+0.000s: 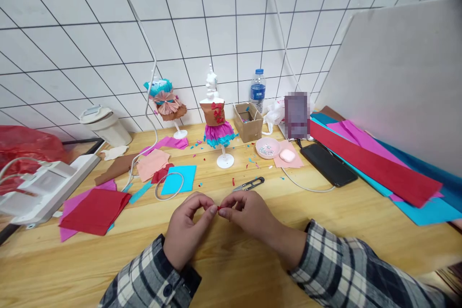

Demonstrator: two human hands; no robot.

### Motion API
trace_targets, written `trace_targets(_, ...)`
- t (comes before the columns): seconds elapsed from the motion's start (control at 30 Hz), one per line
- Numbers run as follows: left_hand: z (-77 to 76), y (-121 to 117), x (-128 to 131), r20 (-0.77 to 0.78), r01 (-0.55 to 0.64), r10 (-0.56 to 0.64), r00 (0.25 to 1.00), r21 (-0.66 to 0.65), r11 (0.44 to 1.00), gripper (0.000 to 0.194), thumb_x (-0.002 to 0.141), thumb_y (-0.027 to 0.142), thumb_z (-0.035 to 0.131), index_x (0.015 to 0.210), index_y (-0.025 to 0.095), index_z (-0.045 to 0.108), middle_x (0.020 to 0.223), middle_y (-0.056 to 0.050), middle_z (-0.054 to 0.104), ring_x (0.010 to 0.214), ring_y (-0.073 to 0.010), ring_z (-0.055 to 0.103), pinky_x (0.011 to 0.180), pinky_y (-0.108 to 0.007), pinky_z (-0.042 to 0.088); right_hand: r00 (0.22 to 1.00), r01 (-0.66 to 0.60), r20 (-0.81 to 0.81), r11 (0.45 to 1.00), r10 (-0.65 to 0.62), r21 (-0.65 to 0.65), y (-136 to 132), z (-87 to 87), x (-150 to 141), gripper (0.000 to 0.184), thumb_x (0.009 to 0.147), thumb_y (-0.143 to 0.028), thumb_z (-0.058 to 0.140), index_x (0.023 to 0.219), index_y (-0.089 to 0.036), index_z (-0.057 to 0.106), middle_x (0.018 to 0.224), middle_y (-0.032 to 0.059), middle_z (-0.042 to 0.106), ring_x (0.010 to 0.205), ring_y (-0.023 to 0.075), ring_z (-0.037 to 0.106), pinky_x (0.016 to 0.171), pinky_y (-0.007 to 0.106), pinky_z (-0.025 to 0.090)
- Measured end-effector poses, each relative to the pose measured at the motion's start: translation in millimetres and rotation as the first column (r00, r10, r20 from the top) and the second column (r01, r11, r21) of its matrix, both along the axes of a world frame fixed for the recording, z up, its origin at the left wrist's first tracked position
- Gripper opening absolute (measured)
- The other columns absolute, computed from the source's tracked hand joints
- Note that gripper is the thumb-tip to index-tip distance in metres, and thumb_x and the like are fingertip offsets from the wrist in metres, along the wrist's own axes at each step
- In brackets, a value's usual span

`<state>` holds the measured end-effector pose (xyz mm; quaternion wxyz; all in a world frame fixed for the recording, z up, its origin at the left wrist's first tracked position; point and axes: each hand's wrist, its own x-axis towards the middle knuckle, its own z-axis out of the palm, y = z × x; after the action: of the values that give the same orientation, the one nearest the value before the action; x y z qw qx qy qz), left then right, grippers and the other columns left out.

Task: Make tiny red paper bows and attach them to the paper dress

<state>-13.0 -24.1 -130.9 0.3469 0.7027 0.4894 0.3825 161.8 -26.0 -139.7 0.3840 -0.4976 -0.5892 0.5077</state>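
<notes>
Fingertip to fingertip, my left hand and my right hand pinch a tiny piece of red paper between them. Most of the piece is hidden by the fingers. Just beyond the right hand lie black-handled thread snips. A small white dress form stands behind, in a brown bodice with red bows and a ruffled magenta skirt edged in blue. Left of the hands are a blue paper square and a stack of red paper.
A second dressed form, a cardboard box and a water bottle stand by the tiled wall. A pink dish of small bits and a black phone are right. Long paper strips lie far right; a power strip far left.
</notes>
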Motion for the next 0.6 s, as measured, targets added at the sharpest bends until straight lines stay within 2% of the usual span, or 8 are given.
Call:
trace_targets(0.1, -5.2, 0.8, 1.0, 0.095, -0.01, 0.027, 0.995, -0.169, 0.986, 0.025, 0.081, 0.041, 0.062, 0.074, 0.017, 0.061, 0.072, -0.003, 0.063, 0.068, -0.0162, 0.057, 0.063, -0.027, 0.047, 1.0, 0.011, -0.008, 0.999, -0.011, -0.03, 2.0, 0.0, 0.9, 0.013, 0.071, -0.029, 0.072, 0.076, -0.016, 0.072, 0.069, 0.0003, 0.068, 0.057, 0.0094, 0.049, 0.055, 0.022, 0.038)
trace_targets(0.17, -7.1, 0.9, 0.9, 0.121, -0.008, 0.037, 0.992, -0.229, 0.973, 0.027, 0.08, 0.044, 0.062, 0.08, 0.017, 0.063, 0.074, -0.004, 0.065, 0.07, -0.0168, 0.059, 0.064, -0.027, 0.047, 1.0, 0.008, 0.017, 0.999, -0.008, -0.037, 3.5, -0.3, 2.2, 0.013, 0.072, -0.029, 0.071, 0.077, -0.016, 0.072, 0.068, 0.0, 0.067, 0.057, 0.0096, 0.05, 0.055, 0.022, 0.039)
trace_targets(0.3, -4.8, 2.0, -0.6, 0.035, 0.021, -0.014, 0.999, -0.195, 0.981, 0.033, 0.083, 0.044, 0.06, 0.104, 0.019, 0.065, 0.081, -0.004, 0.068, 0.078, -0.019, 0.063, 0.073, -0.031, 0.049, 0.999, -0.017, 0.048, 0.999, 0.019, -0.033, 5.7, -1.9, 5.6, 0.015, 0.074, -0.03, 0.069, 0.078, -0.016, 0.072, 0.067, -0.0002, 0.066, 0.056, 0.0095, 0.052, 0.053, 0.021, 0.039)
trace_targets(0.43, 0.8, 4.1, -0.6, -0.12, 0.057, -0.068, 0.99, -0.093, 0.994, 0.022, 0.079, 0.041, 0.064, 0.082, 0.019, 0.07, 0.085, -0.006, 0.069, 0.084, -0.021, 0.063, 0.08, -0.034, 0.048, 0.995, -0.043, 0.092, 0.999, 0.04, 0.024, 5.9, -3.7, 8.6, 0.012, 0.074, -0.029, 0.07, 0.076, -0.017, 0.072, 0.068, -0.0007, 0.066, 0.058, 0.0096, 0.053, 0.055, 0.021, 0.04)
trace_targets(0.6, 0.1, 4.8, 0.0, -0.091, 0.01, -0.02, 0.996, -0.103, 0.995, 0.022, 0.077, 0.04, 0.065, 0.073, 0.018, 0.067, 0.076, -0.004, 0.068, 0.075, -0.0193, 0.062, 0.073, -0.031, 0.047, 0.998, -0.031, 0.065, 0.999, 0.028, 0.036, 4.0, -3.1, 7.0, 0.009, 0.075, -0.025, 0.067, 0.079, -0.018, 0.071, 0.067, -0.0012, 0.065, 0.059, 0.0104, 0.056, 0.056, 0.022, 0.042)
